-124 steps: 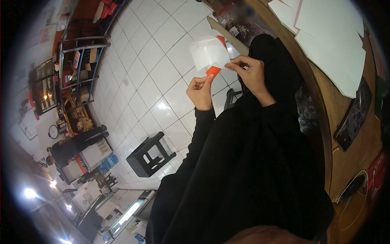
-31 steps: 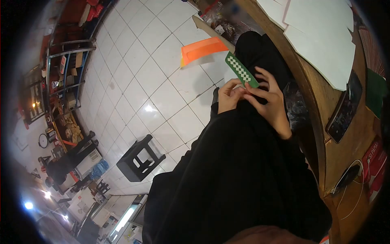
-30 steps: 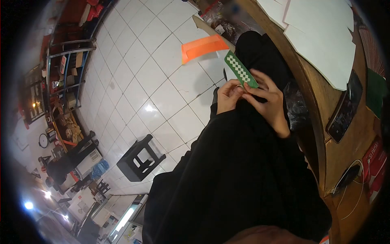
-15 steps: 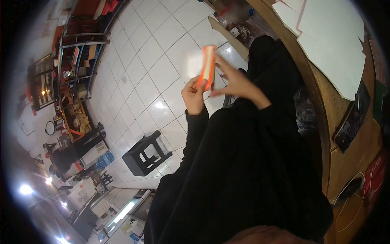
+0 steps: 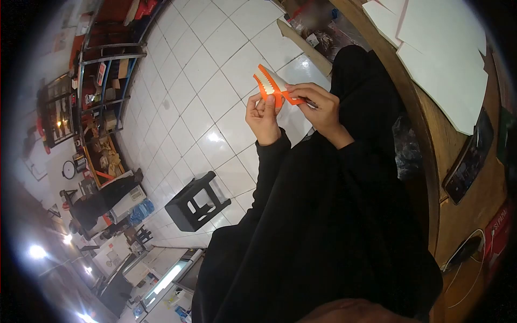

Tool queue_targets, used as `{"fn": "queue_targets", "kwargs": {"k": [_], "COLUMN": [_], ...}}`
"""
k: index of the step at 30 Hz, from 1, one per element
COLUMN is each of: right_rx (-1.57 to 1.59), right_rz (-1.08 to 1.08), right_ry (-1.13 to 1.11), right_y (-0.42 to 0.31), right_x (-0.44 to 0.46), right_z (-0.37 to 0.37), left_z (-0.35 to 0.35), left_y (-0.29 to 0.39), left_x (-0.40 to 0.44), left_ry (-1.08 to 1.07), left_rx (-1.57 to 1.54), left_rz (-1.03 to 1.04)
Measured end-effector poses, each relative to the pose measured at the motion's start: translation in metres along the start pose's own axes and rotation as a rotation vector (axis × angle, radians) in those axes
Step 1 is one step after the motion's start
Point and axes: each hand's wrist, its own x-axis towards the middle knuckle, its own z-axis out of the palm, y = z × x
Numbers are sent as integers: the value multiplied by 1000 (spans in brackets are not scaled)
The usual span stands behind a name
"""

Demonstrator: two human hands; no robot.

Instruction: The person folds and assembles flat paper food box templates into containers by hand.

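An orange folded paper piece (image 5: 279,97) with a pale zigzag pattern is held up over the tiled floor. My left hand (image 5: 263,119) pinches its lower part, the thumb lying on the front. From the right, my right hand (image 5: 321,107) grips the orange end between thumb and fingers. White paper shows between the orange edges, near the right fingertips. Part of the piece is hidden behind my fingers.
A wooden table (image 5: 463,210) on the right bears large white sheets (image 5: 441,64), a phone (image 5: 468,161) and a cable. A black stool (image 5: 196,203) stands on the floor. Farther left are shelves (image 5: 113,81) and a person (image 5: 99,202) in dark clothes.
The orange piece has tilted and its folds have spread apart. My right hand, spread and blurred half a second ago, has closed on its right end. Earlier, a green patterned side showed.
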Motion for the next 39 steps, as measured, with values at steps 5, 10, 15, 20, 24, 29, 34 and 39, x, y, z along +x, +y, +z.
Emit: {"fn": "queue_targets", "kwargs": {"k": [5, 10, 15, 20, 24, 29, 34, 39], "right_rx": [-65, -17, -42, -6, -25, -3, -30, 44], "right_rz": [-69, -124, -88, -53, -82, -60, -80, -67], "right_ry": [-14, -10, -8, 1, -23, -59, -74, -140], "right_y": [6, 6, -2, 4, 3, 4, 2, 7], "right_x": [1, 1, 3, 4, 5, 6, 7, 6], "right_z": [0, 2, 1, 0, -1, 1, 0, 0], "left_z": [-2, -2, 7, 10, 10, 9, 8, 4], "left_y": [-1, 3, 13, 9, 7, 6, 7, 7], "left_x": [-1, 0, 0, -1, -5, -5, -7, -7], "left_ry": [-21, -24, -39, -36, -32, 3, -6, 14], "left_rx": [-35, -77, -109, -83, -71, -52, -54, -43], "left_rz": [-3, -41, -40, -9, -1, -1, 3, 22]}}
